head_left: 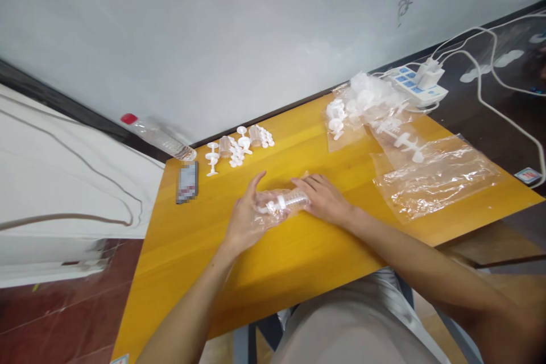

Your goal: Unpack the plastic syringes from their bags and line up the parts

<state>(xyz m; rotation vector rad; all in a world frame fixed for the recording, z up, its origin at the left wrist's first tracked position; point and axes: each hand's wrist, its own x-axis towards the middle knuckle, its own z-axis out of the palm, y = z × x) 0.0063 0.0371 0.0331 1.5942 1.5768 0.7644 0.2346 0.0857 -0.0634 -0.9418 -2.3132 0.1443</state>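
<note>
Our left hand (245, 219) cups one end of a crinkled, clear plastic bag (277, 196) of white and transparent plastic pieces (295, 200), thumb raised (how firmly its fingers close, we cannot tell), while our right hand (326, 199) is clamped on the other; gripping there probably steadies the slippery film. The bag is over the middle of the yellow wooden tabletop (298, 261). Small white plastic parts (236, 154) and translucent cups (255, 135) sit grouped by the far edge, perhaps for easy counting; a flat, shiny plastic wrapper (430, 187) lies toward the right edge. We cannot read the dark handwriting (403, 0) on the grey-white board (239, 28), nor the small sticker (120, 359) at the near-left corner.
</note>
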